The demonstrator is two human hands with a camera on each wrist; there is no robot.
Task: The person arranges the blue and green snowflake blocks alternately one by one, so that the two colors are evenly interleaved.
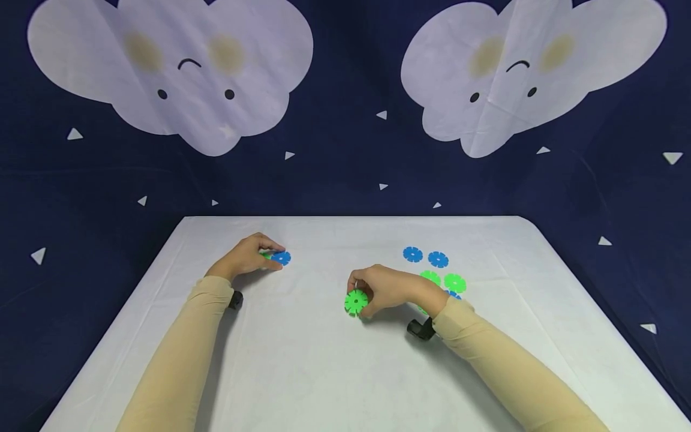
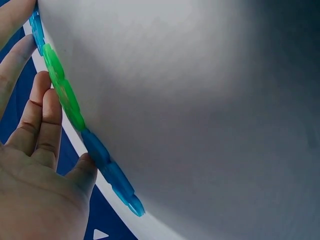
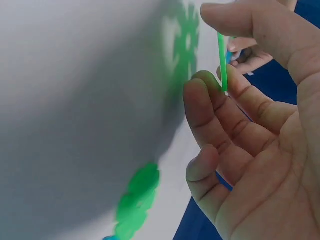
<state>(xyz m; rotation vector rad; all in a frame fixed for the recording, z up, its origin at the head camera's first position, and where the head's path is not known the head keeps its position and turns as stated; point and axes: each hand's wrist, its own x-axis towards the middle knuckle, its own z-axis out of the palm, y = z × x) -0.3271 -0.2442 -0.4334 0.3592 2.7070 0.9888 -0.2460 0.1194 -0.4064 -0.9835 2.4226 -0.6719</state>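
My left hand rests at the table's left, thumb and fingers at the edges of a blue notched snowflake disc. Part of a green disc shows beside it under the hand. In the left wrist view, a blue disc, a green one and another blue one lie in a row along the fingers. Near the middle, my right hand pinches a green snowflake disc between thumb and fingers, tilted up off the table. Edge-on, that green disc looks thin in the right wrist view.
Two blue discs lie at the back right of the white table. Closer in are green discs and a blue one, partly hidden by the right forearm. A dark blue cloth with clouds hangs behind the table.
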